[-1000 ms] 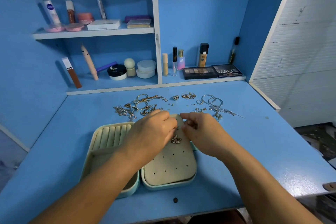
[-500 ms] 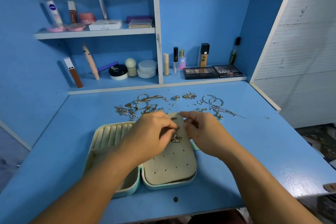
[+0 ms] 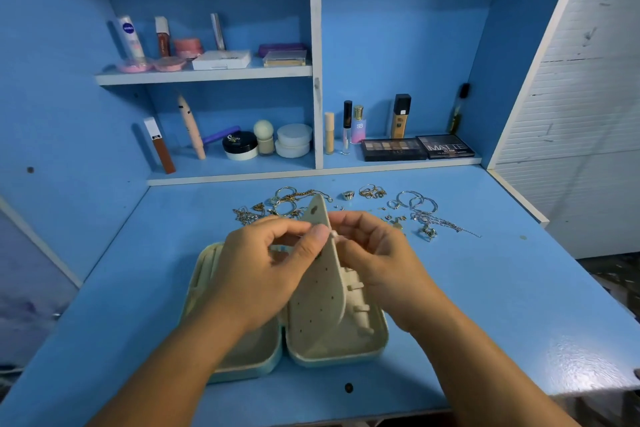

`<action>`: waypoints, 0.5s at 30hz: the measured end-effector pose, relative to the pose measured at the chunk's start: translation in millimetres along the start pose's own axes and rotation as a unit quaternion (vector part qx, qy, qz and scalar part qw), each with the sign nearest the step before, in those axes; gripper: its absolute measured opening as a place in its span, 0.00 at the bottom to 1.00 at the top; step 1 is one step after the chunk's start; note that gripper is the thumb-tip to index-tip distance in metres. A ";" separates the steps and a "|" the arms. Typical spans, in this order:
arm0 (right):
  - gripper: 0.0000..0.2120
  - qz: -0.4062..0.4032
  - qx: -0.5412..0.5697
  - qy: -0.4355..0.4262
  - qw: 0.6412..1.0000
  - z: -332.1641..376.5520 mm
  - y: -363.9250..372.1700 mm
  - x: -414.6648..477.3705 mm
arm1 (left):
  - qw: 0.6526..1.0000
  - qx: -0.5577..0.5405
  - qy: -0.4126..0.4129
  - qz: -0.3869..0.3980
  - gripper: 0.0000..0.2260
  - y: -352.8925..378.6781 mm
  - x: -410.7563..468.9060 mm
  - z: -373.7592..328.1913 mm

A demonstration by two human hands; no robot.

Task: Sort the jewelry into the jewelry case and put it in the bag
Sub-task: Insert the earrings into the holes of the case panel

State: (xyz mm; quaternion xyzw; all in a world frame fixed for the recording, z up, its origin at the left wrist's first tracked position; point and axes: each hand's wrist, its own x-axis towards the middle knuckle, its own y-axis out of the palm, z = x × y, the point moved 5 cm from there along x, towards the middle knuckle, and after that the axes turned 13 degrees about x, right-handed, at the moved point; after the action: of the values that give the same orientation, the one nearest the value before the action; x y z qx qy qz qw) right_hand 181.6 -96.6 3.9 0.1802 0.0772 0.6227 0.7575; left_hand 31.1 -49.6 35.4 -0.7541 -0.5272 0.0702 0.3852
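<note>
A pale green jewelry case (image 3: 374, 343) lies open on the blue desk. Its beige perforated earring flap (image 3: 318, 288) stands lifted, nearly upright, between my hands. My left hand (image 3: 263, 274) pinches the flap's front face with thumb and fingers curled. My right hand (image 3: 377, 260) pinches at the flap's back edge, where small pegs show in the right half of the case. Whether an earring sits between my fingers is hidden. Loose gold jewelry (image 3: 284, 204) and silver hoops and chains (image 3: 419, 211) lie scattered behind the case.
Cosmetics fill the shelves behind: two eyeshadow palettes (image 3: 415, 147), bottles, jars (image 3: 293, 140) and tubes. A white slatted panel (image 3: 581, 114) borders the desk on the right. A small hole (image 3: 348, 387) sits near the desk's front edge. No bag is in view.
The earring flap, lying flat in the case a second ago, has been lifted up on its hinge between both hands. The camera has moved closer.
</note>
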 end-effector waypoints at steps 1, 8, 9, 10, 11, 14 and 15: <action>0.10 0.018 -0.014 -0.009 1.000 -1.2 7.6 -1.1 | 1.000 -0.014 -0.021 0.001 0.24 -3.3 -0.6 5.0; 0.18 0.069 -0.037 0.009 0.997 -18.3 39.7 -4.2 | 0.972 -0.205 -0.114 -0.023 0.16 -22.5 -10.6 25.8; 0.18 0.068 -0.046 0.028 0.996 -18.7 38.9 -5.0 | 0.964 -0.233 -0.129 -0.026 0.14 -23.2 -12.7 29.2; 0.17 0.061 -0.069 0.046 0.995 -16.5 37.0 -5.8 | 0.958 -0.251 -0.139 -0.025 0.13 -23.1 -14.6 33.2; 0.16 0.040 -0.123 0.054 0.990 -12.5 30.6 -4.9 | 0.953 -0.263 -0.149 -0.021 0.14 -22.3 -16.2 37.6; 0.13 -0.055 -0.366 0.022 0.929 8.2 -8.3 7.0 | 0.937 -0.303 -0.172 -0.028 0.20 -20.0 -20.0 48.5; 0.13 -0.078 -0.419 0.017 0.905 14.4 -21.7 12.3 | 0.932 -0.313 -0.178 -0.038 0.22 -20.1 -21.0 51.5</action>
State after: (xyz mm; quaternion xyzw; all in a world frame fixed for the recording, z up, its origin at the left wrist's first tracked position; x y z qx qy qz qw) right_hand 209.0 -90.7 10.6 -0.1706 -0.1641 0.5395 0.8080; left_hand -19.2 -38.4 6.6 -0.7912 -0.6105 0.0200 0.0315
